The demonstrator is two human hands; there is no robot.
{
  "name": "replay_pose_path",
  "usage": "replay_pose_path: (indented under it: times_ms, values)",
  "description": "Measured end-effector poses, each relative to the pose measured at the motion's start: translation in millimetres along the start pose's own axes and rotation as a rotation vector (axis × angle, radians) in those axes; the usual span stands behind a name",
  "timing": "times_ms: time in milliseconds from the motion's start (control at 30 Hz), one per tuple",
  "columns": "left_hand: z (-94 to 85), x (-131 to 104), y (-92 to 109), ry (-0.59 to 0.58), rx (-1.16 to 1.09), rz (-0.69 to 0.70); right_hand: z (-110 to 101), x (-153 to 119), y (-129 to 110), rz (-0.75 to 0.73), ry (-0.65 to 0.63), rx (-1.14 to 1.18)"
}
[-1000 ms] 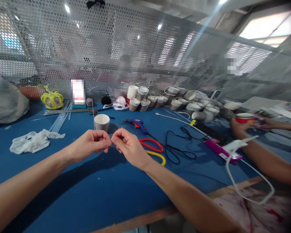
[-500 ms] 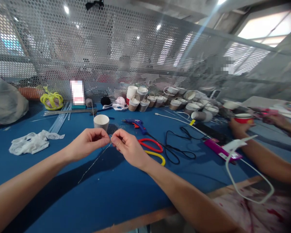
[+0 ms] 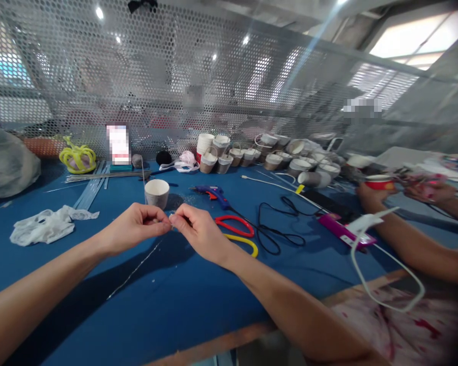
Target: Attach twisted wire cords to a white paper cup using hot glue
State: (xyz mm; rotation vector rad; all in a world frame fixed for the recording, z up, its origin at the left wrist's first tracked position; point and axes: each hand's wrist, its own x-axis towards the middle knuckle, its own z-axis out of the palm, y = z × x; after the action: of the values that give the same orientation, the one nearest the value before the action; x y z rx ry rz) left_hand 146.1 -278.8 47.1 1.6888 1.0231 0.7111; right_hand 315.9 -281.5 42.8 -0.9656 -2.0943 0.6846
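A person's bare hands come close together over a blue work table (image 3: pixel 198 315), the left hand (image 3: pixel 143 223) and the right hand (image 3: pixel 196 229) each closed in a fingertip pinch on a thin, pale, twisted strand (image 3: pixel 142 262) whose free end slants down below the left hand; the gripped part is mostly hidden by the fingers. Just behind the hands stands a grey-sided paper cup with a white inside (image 3: pixel 156 194), upright, a thin upright rod (image 3: pixel 144 180) beside it. To its right lies a blue glue gun with a red trigger (image 3: pixel 211 195), and near the right forearm are a red loop (image 3: pixel 234 226) and a yellow curved piece (image 3: pixel 248 245). Crumpled white lace (image 3: pixel 46 225) is spread beyond the left forearm, near a fan of clear, slender sticks (image 3: pixel 89 190). Along the perforated metal screen (image 3: pixel 156 91) sit a yellow looped basket-like piece (image 3: pixel 77 158), a phone (image 3: pixel 118 145) propped upright and a crowd of small grey buckets with pale rims (image 3: pixel 248 156). At right, by a purple power strip (image 3: pixel 343 231), a co-worker's hand (image 3: pixel 367 197) grips a red cup with a pale rim (image 3: pixel 379 183).
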Motion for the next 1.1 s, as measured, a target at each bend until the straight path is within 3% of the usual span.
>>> replay_pose_path:
  times_ms: [333,533,900,1000,1100]
  values:
    - [5.1,-2.0,1.9,0.007,-0.06,-0.049,-0.6,-0.4,2.0,0.019,-0.021,0.025]
    - [8.6,0.7,0.7,0.089,-0.123,-0.069,1.3,2.3,7.7,0.158,0.0,0.291]
    - [10.4,-0.1,-2.0,0.114,-0.07,-0.092,5.3,0.3,6.4,-0.177,0.075,-0.051]
    - [11.6,0.4,-1.7,0.083,-0.077,-0.087,5.7,-0.2,5.5,-0.19,0.127,-0.012]
    - [10.5,0.5,-1.1,0.075,-0.106,-0.119,1.0,1.4,8.0,-0.079,0.245,0.061]
